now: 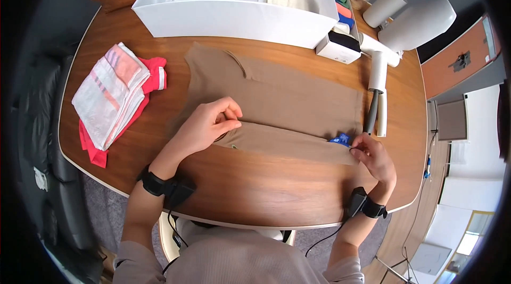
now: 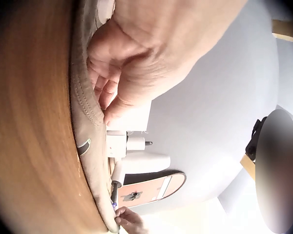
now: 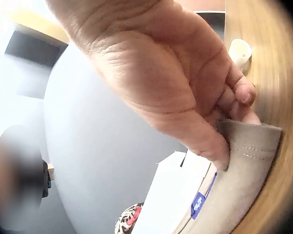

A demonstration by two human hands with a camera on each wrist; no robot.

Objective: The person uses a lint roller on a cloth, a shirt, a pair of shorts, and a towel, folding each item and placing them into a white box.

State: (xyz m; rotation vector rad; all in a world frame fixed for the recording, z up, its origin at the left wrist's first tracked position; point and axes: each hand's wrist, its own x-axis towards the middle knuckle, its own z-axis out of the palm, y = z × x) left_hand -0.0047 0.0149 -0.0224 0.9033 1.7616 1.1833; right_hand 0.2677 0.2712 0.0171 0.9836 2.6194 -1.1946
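A brown shirt (image 1: 298, 92) lies spread on the wooden table, its near side folded over lengthwise. My left hand (image 1: 210, 124) is at the folded part near the neckline; in the left wrist view its thumb and curled fingers pinch the stitched cloth edge (image 2: 85, 100). My right hand (image 1: 375, 157) pinches the hem corner at the other end, the thumb on one side of the stitched hem (image 3: 251, 146) and fingers behind it. Close to the right fingertips is a blue tag (image 1: 340, 139). A small dark logo (image 2: 84, 147) shows on the cloth below the left hand.
Folded white and pink cloths (image 1: 109, 90) lie on a red garment (image 1: 154, 74) at the left. A large white box (image 1: 239, 21) stands along the back. A lint roller (image 1: 378, 74) with a dark handle lies beyond the hem, near a small white box (image 1: 338, 50).
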